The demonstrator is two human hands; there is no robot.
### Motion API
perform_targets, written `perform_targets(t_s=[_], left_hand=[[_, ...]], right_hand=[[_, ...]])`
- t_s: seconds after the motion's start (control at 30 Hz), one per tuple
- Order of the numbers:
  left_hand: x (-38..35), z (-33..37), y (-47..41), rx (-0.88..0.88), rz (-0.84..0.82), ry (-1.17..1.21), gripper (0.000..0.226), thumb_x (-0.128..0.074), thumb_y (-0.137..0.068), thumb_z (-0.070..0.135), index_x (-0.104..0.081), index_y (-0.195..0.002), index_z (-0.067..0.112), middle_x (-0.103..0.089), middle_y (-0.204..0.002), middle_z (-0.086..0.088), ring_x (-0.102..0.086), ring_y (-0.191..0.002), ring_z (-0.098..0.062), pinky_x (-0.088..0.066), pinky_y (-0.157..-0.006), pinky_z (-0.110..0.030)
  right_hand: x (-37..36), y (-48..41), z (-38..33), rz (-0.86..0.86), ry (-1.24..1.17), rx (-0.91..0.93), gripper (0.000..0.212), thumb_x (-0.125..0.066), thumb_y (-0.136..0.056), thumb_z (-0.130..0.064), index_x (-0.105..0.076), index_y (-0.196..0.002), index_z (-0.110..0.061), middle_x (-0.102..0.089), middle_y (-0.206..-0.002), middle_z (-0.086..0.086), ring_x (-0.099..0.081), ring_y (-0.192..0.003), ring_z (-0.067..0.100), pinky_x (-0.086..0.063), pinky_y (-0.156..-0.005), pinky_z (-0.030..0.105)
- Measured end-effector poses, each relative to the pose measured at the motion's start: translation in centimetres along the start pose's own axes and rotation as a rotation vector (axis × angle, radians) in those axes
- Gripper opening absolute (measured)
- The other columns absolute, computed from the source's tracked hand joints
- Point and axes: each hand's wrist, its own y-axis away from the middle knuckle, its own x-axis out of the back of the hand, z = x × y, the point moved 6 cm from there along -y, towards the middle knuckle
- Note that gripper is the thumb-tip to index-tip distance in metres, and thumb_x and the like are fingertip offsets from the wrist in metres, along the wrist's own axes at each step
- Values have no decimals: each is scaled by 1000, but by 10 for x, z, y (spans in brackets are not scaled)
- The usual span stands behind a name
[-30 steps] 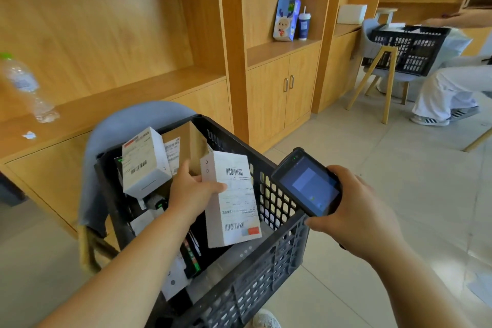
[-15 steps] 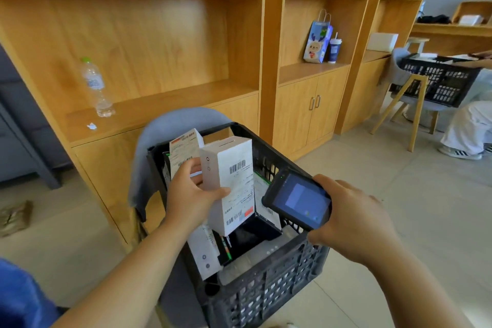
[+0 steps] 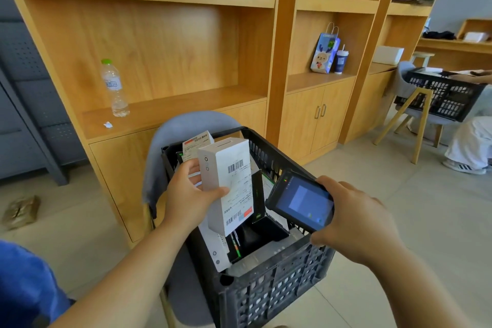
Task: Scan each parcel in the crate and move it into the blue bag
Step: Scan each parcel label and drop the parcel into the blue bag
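My left hand (image 3: 187, 193) grips a tall white parcel (image 3: 229, 181) with barcode labels, held upright above the black plastic crate (image 3: 271, 282). My right hand (image 3: 354, 218) holds a dark handheld scanner (image 3: 300, 201) just right of the parcel, its lit screen facing me. The crate sits on a grey chair (image 3: 186, 125) and holds several more parcels, among them a white labelled box (image 3: 195, 145) at the back and a black box (image 3: 262, 230) low in the middle. A blue fabric edge (image 3: 24, 282) shows at the bottom left; I cannot tell whether it is the blue bag.
Wooden shelving fills the wall behind, with a water bottle (image 3: 114, 88) on the left shelf and a paper gift bag (image 3: 324, 52) with a cup further right. At the right a seated person (image 3: 474, 141) is beside another black crate (image 3: 444, 96) on a chair. A brown packet (image 3: 21, 212) lies on the floor.
My left hand has lifted the white parcel up and turned it upright next to the scanner. My view has swung left, bringing the bottle shelf and blue fabric into sight.
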Motion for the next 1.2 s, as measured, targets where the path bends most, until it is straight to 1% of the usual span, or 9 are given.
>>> perform_targets(t_s=[0.1, 0.3, 0.47, 0.6, 0.73, 1.0, 1.07, 1.13, 1.2], left_hand=[[6, 0, 2, -7, 19, 9, 71, -89, -63, 15, -46, -116, 32, -58, -123, 9, -58, -110, -15, -54, -87, -41], [34, 0, 9, -3, 81, 81, 69, -91, -59, 14, -49, -110, 36, -59, -112, 19, -60, -103, -4, -54, -82, -31], [95, -7, 31, 42, 230, 163, 67, -92, -55, 14, -52, -98, 46, -66, -94, 30, -63, -90, 11, -51, -62, -10], [160, -17, 60, 65, 368, 173, 66, -90, -56, 12, -55, -105, 40, -68, -106, 17, -65, -96, 2, -52, -76, -18], [232, -36, 100, 96, 489, 55, 63, -89, -57, 14, -59, -110, 33, -70, -105, 16, -67, -92, 2, -53, -74, -20], [354, -102, 183, 315, 759, -212, 61, -90, -60, 17, -56, -110, 25, -66, -108, 11, -65, -93, -5, -46, -65, -15], [370, -114, 191, 336, 792, -284, 61, -88, -62, 14, -53, -111, 26, -61, -113, 8, -63, -101, -12, -46, -71, -19], [374, -128, 193, 417, 758, -389, 70, -85, -66, 17, -49, -126, 20, -52, -129, -3, -54, -117, -24, -48, -86, -33], [368, -138, 192, 481, 683, -484, 78, -83, -71, 25, -44, -138, 14, -41, -141, -10, -41, -128, -27, -37, -102, -39]], right_hand=[[3, 1, -3, 22, 2, 7, 90, -71, -54, -48, -29, -132, -36, -47, -88, -13, -47, -75, 10, -39, -64, 27], [0, -1, -24, 53, -58, 53, 90, -70, -53, -51, -31, -131, -34, -43, -91, -15, -46, -77, 10, -40, -65, 28], [-5, -3, -76, 107, -207, 171, 91, -77, -50, -49, -32, -127, -34, -45, -97, -14, -45, -81, 12, -39, -64, 31], [-18, -2, -132, 85, -312, 296, 86, -79, -50, -46, -34, -122, -35, -42, -92, -15, -46, -78, 11, -40, -57, 29], [-39, 5, -191, 10, -327, 398, 88, -79, -51, -47, -35, -125, -32, -46, -96, -11, -48, -81, 13, -47, -63, 32], [-73, 28, -274, -108, -316, 552, 89, -81, -49, -44, -36, -124, -31, -54, -106, -7, -49, -86, 14, -39, -63, 31], [-78, 32, -286, -133, -307, 576, 89, -80, -48, -45, -35, -124, -31, -53, -104, -8, -48, -85, 13, -42, -65, 32], [-81, 34, -293, -153, -302, 589, 88, -78, -47, -45, -36, -123, -32, -53, -103, -9, -50, -86, 14, -47, -68, 34], [-82, 35, -294, -165, -295, 590, 87, -78, -47, -47, -36, -122, -34, -52, -101, -11, -51, -85, 13, -45, -66, 33]])
